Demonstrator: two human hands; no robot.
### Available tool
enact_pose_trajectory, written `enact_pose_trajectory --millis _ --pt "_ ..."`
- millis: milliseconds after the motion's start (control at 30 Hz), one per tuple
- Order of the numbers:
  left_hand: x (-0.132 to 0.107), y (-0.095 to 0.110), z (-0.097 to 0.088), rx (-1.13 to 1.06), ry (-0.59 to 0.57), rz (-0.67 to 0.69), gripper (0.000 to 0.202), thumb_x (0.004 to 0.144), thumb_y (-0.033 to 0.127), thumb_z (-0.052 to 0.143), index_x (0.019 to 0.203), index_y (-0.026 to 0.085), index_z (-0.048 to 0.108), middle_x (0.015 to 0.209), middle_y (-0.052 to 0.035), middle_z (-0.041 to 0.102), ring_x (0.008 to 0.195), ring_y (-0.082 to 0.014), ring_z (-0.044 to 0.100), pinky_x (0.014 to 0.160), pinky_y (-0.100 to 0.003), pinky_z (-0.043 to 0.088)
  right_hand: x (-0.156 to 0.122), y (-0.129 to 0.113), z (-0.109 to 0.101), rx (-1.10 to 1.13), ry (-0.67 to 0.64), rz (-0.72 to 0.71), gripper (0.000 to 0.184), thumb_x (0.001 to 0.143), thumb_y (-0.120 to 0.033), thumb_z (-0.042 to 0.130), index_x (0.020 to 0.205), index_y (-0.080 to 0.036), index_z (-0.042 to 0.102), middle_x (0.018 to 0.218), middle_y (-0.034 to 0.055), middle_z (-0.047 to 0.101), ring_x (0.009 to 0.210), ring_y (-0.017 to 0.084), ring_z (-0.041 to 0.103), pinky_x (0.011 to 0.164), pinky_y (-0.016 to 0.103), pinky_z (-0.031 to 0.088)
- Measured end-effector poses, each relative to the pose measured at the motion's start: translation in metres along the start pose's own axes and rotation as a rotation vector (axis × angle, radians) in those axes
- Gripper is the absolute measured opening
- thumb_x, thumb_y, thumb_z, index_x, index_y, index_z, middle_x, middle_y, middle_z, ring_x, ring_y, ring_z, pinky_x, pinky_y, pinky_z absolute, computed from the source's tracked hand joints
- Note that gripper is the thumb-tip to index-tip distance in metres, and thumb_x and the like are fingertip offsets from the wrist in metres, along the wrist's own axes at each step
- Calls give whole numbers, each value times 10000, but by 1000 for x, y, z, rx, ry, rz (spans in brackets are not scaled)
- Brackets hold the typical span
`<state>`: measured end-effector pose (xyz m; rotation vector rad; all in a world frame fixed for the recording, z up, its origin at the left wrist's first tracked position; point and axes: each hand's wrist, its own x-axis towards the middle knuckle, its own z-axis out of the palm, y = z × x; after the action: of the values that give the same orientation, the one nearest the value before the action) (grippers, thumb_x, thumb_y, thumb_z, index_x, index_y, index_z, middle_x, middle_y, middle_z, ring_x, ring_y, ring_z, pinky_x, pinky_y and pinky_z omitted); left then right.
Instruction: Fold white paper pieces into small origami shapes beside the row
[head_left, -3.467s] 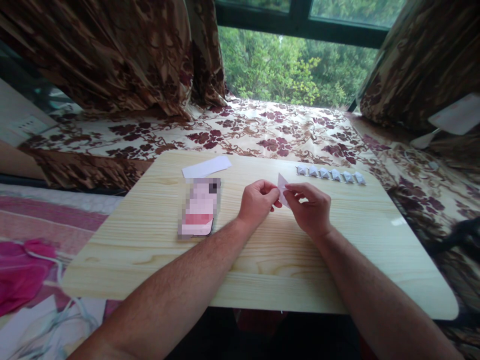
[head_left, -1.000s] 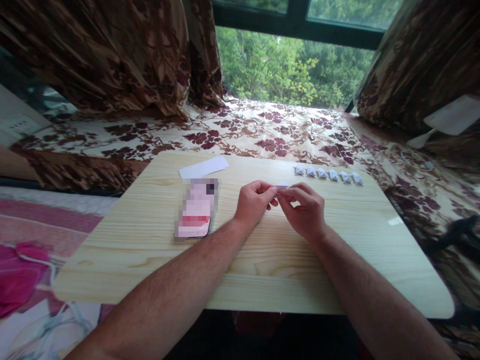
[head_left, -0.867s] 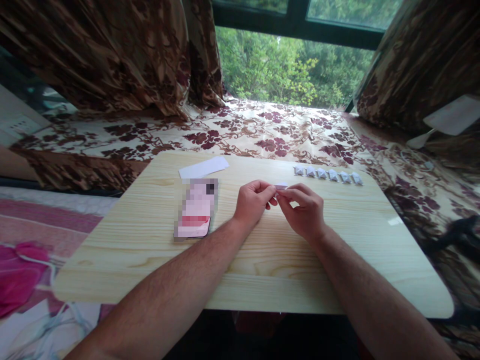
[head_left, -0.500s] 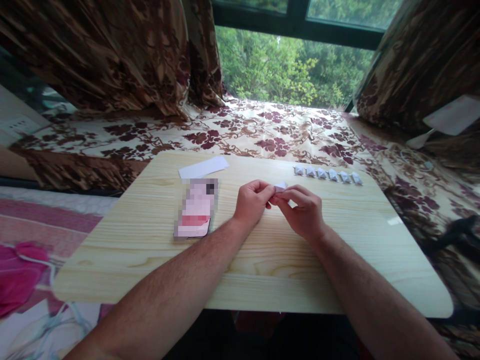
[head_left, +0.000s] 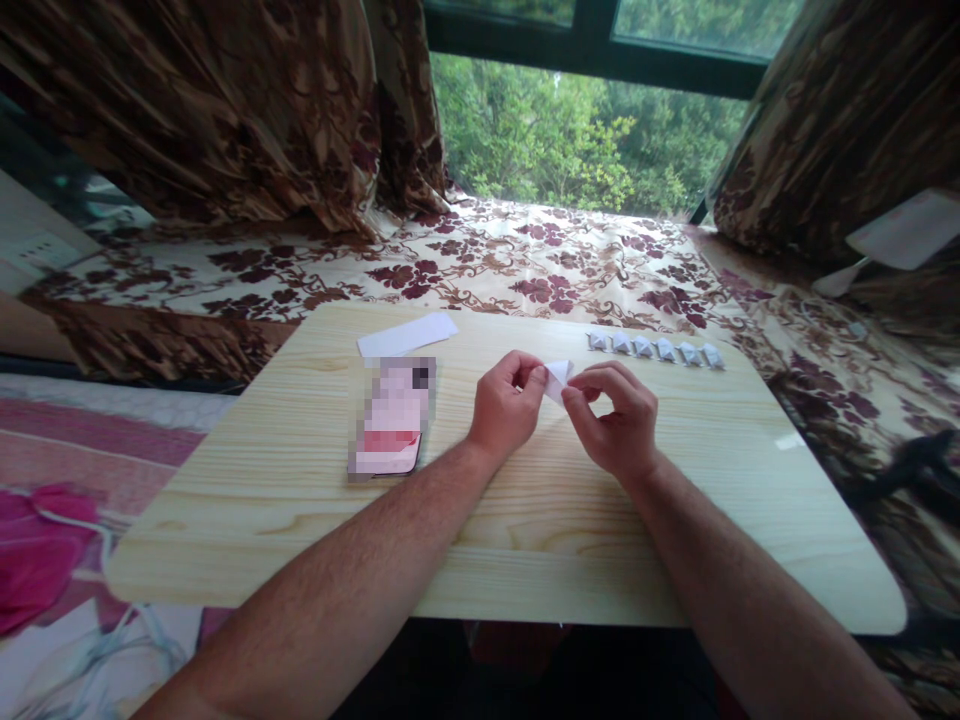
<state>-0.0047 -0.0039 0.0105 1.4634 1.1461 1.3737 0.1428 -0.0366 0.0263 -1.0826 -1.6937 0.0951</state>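
A small folded piece of white paper (head_left: 556, 379) is pinched between my two hands above the middle of the light wooden table (head_left: 525, 520). My left hand (head_left: 504, 410) grips its left side with thumb and fingers closed. My right hand (head_left: 616, 425) pinches its right edge, fingers curled. A row of several small folded paper pieces (head_left: 655, 348) lies at the table's far right, apart from my hands. A white paper strip (head_left: 407, 335) lies at the far left of the table.
A phone (head_left: 391, 415) lies flat on the table left of my hands, just below the paper strip. Floral cloth (head_left: 487, 260) covers the ledge behind the table, with curtains either side of a window. Pink fabric (head_left: 41, 545) sits low at the left.
The paper was held flat and mostly hidden between my fingertips; now it is turned up and shows a white triangular face. My hands have spread slightly apart.
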Motion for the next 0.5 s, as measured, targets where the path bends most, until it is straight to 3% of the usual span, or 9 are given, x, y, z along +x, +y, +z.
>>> enact_pose_trajectory --millis 167,500 --pt "-7 9 1 67 -47 62 175 875 376 590 848 209 635 727 6 656 617 -121 619 596 -221 455 1 0 0 -4 21 15 169 813 -225 673 979 -218 702 976 66 648 654 121 586 622 302 551" --pt "-10 11 2 74 8 145 148 860 339 643 907 211 702 819 -11 724 705 -129 657 684 -222 497 1 -3 0 10 -23 10 134 824 -202 673 947 -221 722 932 51 645 668 114 588 618 286 544"
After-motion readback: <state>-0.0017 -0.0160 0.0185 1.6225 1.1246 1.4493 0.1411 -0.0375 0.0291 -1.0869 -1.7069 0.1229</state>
